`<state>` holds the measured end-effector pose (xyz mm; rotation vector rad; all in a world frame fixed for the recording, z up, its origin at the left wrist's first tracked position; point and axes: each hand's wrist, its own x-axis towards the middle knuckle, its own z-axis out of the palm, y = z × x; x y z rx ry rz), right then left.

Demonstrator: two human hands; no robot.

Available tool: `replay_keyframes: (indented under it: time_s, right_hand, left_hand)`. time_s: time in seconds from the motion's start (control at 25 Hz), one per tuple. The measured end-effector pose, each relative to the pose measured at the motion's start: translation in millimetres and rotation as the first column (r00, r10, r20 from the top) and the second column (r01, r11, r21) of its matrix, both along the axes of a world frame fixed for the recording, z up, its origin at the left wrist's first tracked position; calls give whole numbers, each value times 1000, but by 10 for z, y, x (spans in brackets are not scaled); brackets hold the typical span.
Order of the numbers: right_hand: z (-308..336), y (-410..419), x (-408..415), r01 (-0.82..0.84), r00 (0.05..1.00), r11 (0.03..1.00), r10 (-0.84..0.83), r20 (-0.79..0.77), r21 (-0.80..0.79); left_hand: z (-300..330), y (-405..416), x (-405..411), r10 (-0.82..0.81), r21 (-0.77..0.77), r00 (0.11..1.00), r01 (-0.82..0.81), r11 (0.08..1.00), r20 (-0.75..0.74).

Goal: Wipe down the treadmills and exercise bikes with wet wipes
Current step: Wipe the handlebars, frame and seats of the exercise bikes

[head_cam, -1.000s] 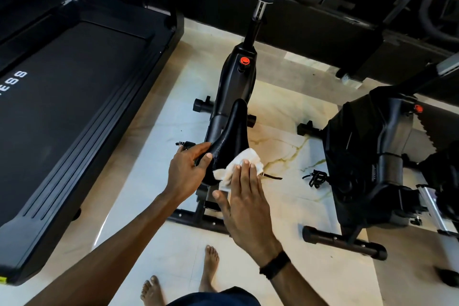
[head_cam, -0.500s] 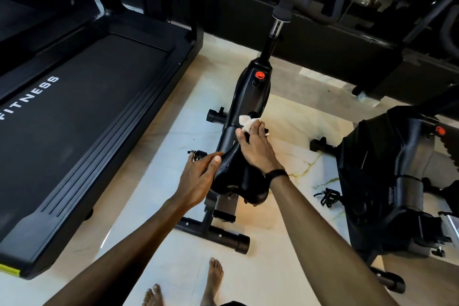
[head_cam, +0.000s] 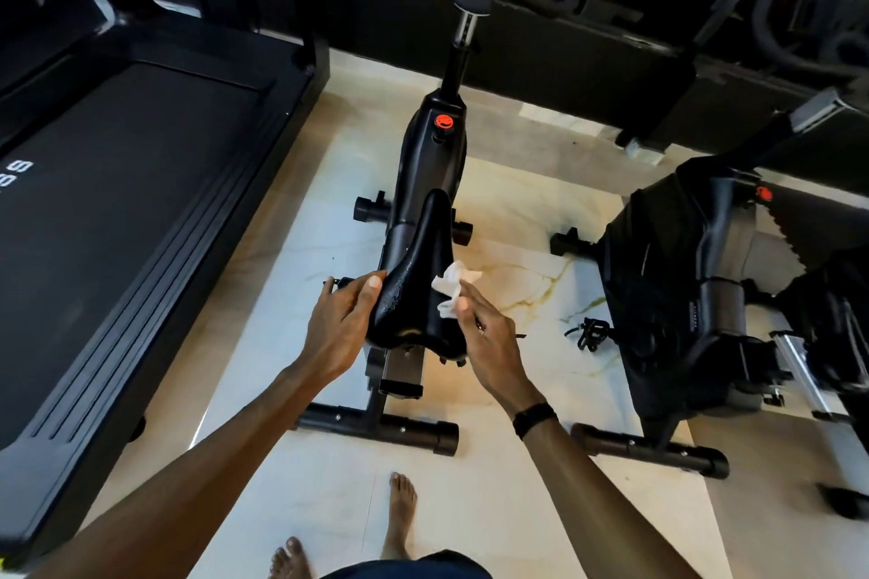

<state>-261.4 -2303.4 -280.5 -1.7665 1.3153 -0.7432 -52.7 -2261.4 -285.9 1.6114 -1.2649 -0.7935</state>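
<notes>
A black exercise bike (head_cam: 435,165) stands in front of me, its wet, glossy black saddle (head_cam: 416,287) pointing away. My left hand (head_cam: 341,320) grips the saddle's left edge, thumb on top. My right hand (head_cam: 489,343) holds a crumpled white wet wipe (head_cam: 454,284) against the saddle's right side. A black wristband sits on my right wrist. A black treadmill (head_cam: 117,212) fills the left of the view.
A second black exercise bike (head_cam: 691,296) stands to the right on the pale marble floor (head_cam: 517,221). The near bike's rear base bar (head_cam: 376,425) lies just ahead of my bare feet (head_cam: 399,512). A dark low wall runs along the back.
My right hand slid the wipe back from the saddle's nose to its right side near the wide end. My left hand stayed on the saddle's left edge.
</notes>
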Motion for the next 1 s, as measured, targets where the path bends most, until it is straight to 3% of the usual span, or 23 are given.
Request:
replay_keyframes:
  time_s: [0.2, 0.32, 0.44, 0.56, 0.76, 0.88, 1.0]
  right_hand:
    - [-204, 520, 82, 234, 971, 966, -228, 64, -112]
    - [-305, 819, 220, 280, 957, 955, -270, 105, -98]
    - [-392, 1117, 335, 166, 985, 980, -158, 73, -114]
    - [-584, 1225, 324, 9, 976, 972, -59, -209, -235]
    - [-751, 1002, 40, -299, 743, 877, -34, -668, -377]
    - [-644, 847, 87, -508, 660, 754, 29, -751, -417]
    - [-612, 765, 144, -487, 678, 748, -1, -735, -451]
  left_hand:
    - [-41, -12, 47, -26, -9, 1000, 26, 1000, 18]
    - [-52, -18, 70, -47, 0, 999, 47, 999, 9]
    - [-72, -26, 100, -69, -9, 998, 69, 998, -12]
    - [-96, -30, 120, -78, -17, 996, 77, 997, -43]
    - [-106, -36, 123, -78, -34, 994, 76, 997, -75]
    - [-92, -27, 118, -71, -30, 992, 68, 997, -105]
    - [-51, -13, 104, -64, -21, 989, 61, 998, -134]
